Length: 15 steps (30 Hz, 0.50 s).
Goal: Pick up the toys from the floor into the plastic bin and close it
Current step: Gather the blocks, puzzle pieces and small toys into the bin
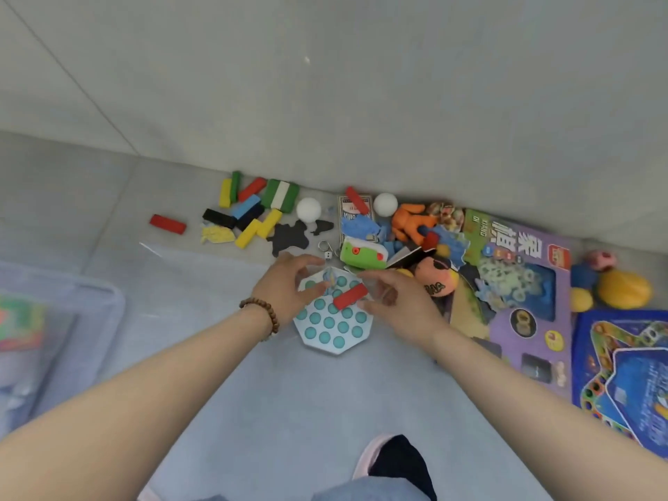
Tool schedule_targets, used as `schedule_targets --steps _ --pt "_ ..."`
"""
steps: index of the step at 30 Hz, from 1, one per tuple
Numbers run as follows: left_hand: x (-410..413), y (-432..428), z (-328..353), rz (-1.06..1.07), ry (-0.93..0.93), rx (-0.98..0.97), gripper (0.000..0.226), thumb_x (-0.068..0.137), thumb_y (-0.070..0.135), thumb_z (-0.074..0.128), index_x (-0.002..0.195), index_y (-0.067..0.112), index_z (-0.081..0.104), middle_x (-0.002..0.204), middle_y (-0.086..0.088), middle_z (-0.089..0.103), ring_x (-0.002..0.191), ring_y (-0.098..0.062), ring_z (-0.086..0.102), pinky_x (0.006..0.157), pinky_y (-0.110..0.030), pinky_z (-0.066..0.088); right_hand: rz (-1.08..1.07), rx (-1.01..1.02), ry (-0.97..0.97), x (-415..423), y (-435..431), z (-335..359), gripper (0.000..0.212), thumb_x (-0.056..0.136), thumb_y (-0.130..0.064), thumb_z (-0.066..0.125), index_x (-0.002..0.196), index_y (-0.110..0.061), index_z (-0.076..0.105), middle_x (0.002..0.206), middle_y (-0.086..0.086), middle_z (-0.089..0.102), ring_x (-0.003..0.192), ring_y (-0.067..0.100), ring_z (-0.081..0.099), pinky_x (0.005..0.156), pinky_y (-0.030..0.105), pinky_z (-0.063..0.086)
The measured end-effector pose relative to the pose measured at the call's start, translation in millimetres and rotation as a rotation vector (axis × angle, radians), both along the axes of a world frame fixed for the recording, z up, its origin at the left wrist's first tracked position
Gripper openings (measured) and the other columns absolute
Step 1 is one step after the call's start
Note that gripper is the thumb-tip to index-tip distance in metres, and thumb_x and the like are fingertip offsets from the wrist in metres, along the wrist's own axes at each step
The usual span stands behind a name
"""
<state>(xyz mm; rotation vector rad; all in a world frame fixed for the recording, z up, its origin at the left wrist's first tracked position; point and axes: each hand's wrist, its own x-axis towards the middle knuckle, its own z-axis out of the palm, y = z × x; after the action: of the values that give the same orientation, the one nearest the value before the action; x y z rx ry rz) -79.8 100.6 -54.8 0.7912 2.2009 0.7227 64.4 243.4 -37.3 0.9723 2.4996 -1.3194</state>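
Observation:
A white octagonal pop-it toy (332,327) with teal bubbles lies low in front of me, on a translucent sheet-like lid (202,283). A red block (350,296) and a small blue-yellow scrap rest on top of it. My left hand (285,287), with a bead bracelet at the wrist, grips the toy's upper left edge, thumb on top. My right hand (397,301) holds the upper right edge, thumb and forefinger either side of the red block's end. The translucent plastic bin (54,320) stands at the far left, with coloured things inside.
Toys lie along the wall: coloured blocks (249,211), two white balls (309,209), a card box, an orange figure (410,220), a green-white plush, a round plush head (435,276), a purple game box (524,301), a blue game board (625,374), yellow balls. My shoe (394,461) is below.

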Motion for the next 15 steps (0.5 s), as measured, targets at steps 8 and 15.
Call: schedule_targets --steps 8,15 --pt "9 6 -12 -0.006 0.154 0.096 0.045 0.081 0.034 0.068 0.124 0.037 0.055 0.108 0.009 0.036 0.099 -0.003 0.039 0.085 -0.018 0.037 0.123 0.195 -0.010 -4 -5 -10 0.026 0.080 -0.026 0.071 0.106 -0.026 0.064 0.097 -0.015 0.045 0.083 0.004 0.045 0.064 0.020 0.034" --pt "12 5 -4 0.087 0.085 0.116 0.016 0.079 0.029 0.071 0.084 0.027 0.056 0.087 0.008 0.058 0.080 -0.004 0.051 0.064 -0.007 0.034 -0.217 -0.022 0.100 6 -6 -4 0.020 0.075 -0.017 0.077 0.087 -0.021 0.062 0.090 -0.010 0.059 0.076 0.004 0.051 0.063 0.011 0.041"
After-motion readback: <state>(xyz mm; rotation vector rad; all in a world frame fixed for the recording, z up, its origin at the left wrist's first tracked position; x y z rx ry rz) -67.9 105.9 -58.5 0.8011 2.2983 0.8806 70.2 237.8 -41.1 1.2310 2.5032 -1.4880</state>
